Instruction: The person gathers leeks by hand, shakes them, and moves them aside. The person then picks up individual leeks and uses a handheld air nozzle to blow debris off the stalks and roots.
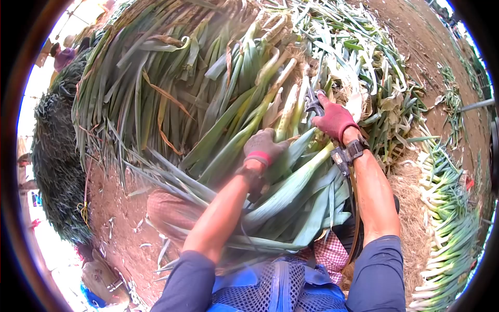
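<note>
My left hand (265,148), in a grey glove with a pink cuff, is closed around a leek (287,117) in front of the big heap. My right hand (337,120) wears a red glove and grips grey pruning shears (314,102), the jaws close to the leeks' pale root ends. Across my lap lie several broad-leaved leeks (291,192), their green tops pointing toward the lower left. Uncut leeks (176,99) with long leaves and some dry brown ones are piled just beyond my left hand.
Leafy trimmings (358,52) are heaped beyond my right hand. On the right, a long row of trimmed leeks (442,213) lies beside dry root scraps (410,203). Another dark green pile (60,151) stands at the left. A person (65,57) shows at the upper left.
</note>
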